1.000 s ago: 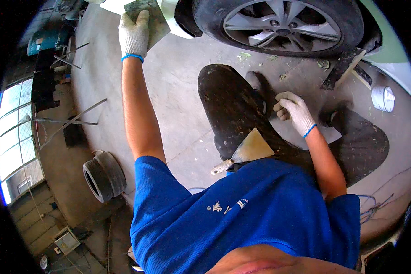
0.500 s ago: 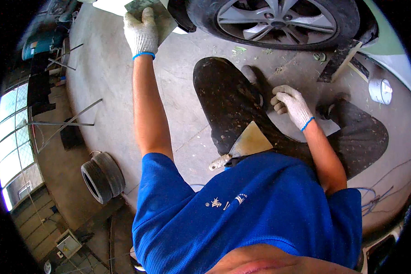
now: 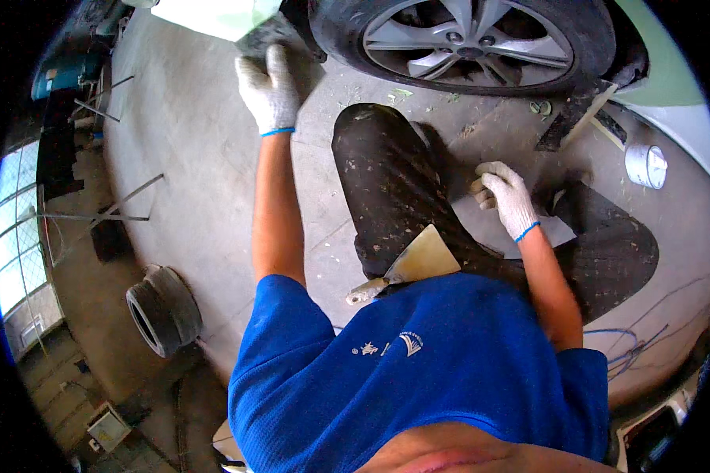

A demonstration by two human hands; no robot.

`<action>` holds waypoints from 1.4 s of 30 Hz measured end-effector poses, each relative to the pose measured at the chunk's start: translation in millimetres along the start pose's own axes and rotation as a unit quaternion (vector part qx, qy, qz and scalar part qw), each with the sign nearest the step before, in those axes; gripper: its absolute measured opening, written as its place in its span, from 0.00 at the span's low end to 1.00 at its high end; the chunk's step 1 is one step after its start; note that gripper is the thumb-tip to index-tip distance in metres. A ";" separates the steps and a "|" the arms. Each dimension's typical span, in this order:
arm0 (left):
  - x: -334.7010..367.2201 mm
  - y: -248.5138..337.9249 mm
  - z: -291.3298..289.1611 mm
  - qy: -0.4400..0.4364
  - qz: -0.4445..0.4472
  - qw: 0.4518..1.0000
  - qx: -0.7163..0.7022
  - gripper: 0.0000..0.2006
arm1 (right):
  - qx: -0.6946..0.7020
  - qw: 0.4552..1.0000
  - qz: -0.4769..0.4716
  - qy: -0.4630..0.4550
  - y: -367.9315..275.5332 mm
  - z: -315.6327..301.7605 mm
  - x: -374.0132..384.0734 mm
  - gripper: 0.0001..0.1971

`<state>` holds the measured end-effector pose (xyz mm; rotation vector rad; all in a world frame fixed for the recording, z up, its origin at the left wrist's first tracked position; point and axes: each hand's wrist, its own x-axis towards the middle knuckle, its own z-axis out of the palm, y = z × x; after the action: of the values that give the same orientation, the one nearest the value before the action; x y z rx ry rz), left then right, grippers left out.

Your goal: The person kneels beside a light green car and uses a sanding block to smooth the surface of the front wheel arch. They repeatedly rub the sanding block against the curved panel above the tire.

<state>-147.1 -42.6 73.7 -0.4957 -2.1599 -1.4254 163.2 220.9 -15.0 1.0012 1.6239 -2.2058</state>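
My left hand (image 3: 268,91), in a white knit glove with a blue cuff, reaches far forward. It grips a dark grey sheet (image 3: 272,38), like sandpaper, at the edge of a pale green and white panel (image 3: 213,16). Part of its fingers is hidden. My right hand (image 3: 503,197), gloved alike, hovers between my legs with fingers loosely curled; nothing shows in them. Below it lies a light grey sheet (image 3: 556,232). Across my lap rests a putty knife (image 3: 424,256) with a wide, pale triangular blade and a stained handle.
A car wheel (image 3: 469,47) stands ahead, beside a pale green and white car body (image 3: 670,87). On the floor at right are a white can-like roll (image 3: 645,166) and a dark strip (image 3: 560,130). Stacked tyres (image 3: 166,311) and metal stands (image 3: 122,206) are left; a blue hose (image 3: 627,347) lies right.
My left hand has drawn back slightly and shifted right with the dark sheet, showing more of the panel. My right hand has moved a little, its fingers still curled. The view has shifted slightly.
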 end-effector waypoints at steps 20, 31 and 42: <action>78.6 9.8 -34.3 0.002 -0.052 0.997 0.065 0.21 | -0.008 1.000 -0.007 -0.026 17.3 3.9 6.8 0.12; 80.4 13.4 -33.7 -0.013 -0.045 0.991 0.123 0.22 | -0.010 1.000 -0.006 -0.017 16.6 4.4 3.8 0.11; 60.8 1.4 -22.5 -0.012 -0.009 0.989 0.148 0.23 | -0.017 1.000 -0.002 -0.020 17.9 9.7 5.2 0.12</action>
<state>-190.8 -61.2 117.8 -0.3858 -2.3483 -1.0836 165.4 206.7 -30.3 0.9384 1.6420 -2.1780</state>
